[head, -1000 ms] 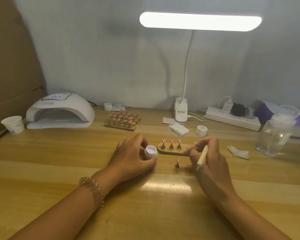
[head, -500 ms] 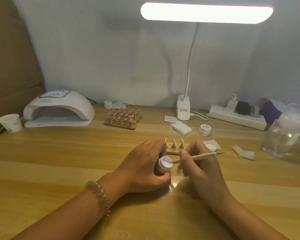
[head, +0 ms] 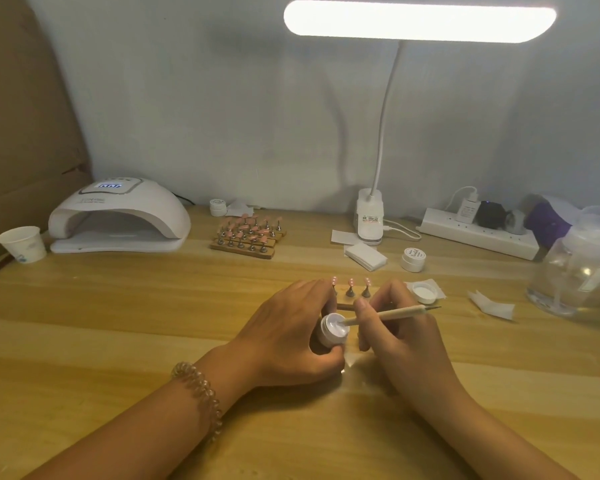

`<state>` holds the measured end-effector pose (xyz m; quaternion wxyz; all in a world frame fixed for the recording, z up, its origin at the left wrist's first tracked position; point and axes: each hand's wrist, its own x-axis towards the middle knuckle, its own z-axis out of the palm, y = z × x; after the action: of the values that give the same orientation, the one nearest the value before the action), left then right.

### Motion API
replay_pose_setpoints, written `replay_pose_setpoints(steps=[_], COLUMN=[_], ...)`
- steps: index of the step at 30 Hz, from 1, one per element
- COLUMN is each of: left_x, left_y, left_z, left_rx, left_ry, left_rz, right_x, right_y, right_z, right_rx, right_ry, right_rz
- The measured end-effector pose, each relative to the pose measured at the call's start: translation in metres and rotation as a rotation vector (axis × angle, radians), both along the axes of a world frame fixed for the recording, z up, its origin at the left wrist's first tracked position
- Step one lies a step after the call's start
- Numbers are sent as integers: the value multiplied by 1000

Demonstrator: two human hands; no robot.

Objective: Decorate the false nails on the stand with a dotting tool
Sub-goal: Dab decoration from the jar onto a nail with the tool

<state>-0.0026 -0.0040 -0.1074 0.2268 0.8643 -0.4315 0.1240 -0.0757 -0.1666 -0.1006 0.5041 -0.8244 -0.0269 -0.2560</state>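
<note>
Writing illegible; left hand [head: 284,337] grips jar [head: 330,330], right hand [head: 404,342] pinches dotting tool [head: 397,312].

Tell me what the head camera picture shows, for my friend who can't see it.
The left hand holds a small white pot, and the right hand dips a wooden dotting tool into it. Behind them three pink false nails sit on a wooden stand, on a table under a lit desk lamp.
</note>
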Motion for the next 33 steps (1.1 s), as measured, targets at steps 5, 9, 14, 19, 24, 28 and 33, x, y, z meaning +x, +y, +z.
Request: replay_pose_setpoints(steps=[5,9,14,19,24,28,33], left_x=[1,4,21,30,31,23,-7], left_y=[1,1,5,10,10,7,-11], left_z=[-1,-2,-5,-11,-11,-6,8], left_rx=[-10,-74,-200,-158,-155,-115,-115], left_ry=[11,34,95,162,181,50,-176], left_rz=[2,128,496,603,602,585,271], right_x=[-2,-5,0,4,4,6,6], right_y=[-1,-4,-17,-21,-20,-21,-21], right_z=[0,2,0,-2,-2,0,2], right_rx=[91,258,444,516,492,495,515], right_ry=[-94,-197,-79,57,83,119,132], right_rz=[10,7,-37,-59,-75,-78,-102])
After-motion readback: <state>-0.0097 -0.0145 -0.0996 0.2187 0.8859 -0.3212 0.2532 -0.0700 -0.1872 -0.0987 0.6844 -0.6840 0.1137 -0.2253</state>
